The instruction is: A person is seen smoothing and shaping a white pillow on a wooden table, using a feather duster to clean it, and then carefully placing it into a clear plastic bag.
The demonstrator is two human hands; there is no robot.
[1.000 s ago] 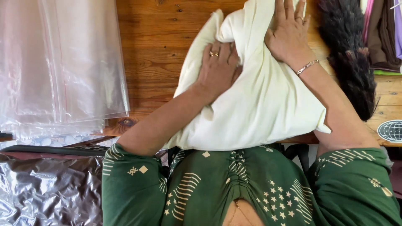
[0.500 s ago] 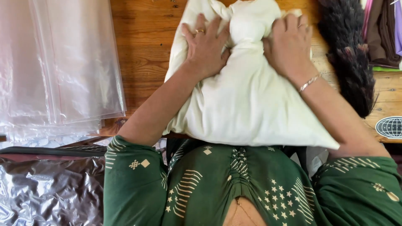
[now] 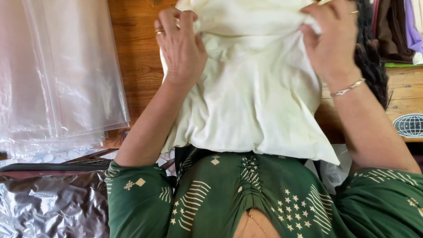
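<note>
A stack of clear plastic bags (image 3: pixel 61 75) lies at about nine to ten o'clock, on the wooden table (image 3: pixel 136 57). The bags are flat, rectangular and shiny, with a slightly pink tone. At seven to eight o'clock there is a crumpled silver plastic package (image 3: pixel 48 207), grey and reflective. At three o'clock, at the right edge, sits an oval dark label (image 3: pixel 410 125) with a white globe drawing.

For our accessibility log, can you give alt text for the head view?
Both hands, left hand and right hand, grip the top edge of a cream stuffed cushion over a wooden table. Clear plastic bags lie to the left, a dark feather duster to the right.
</note>
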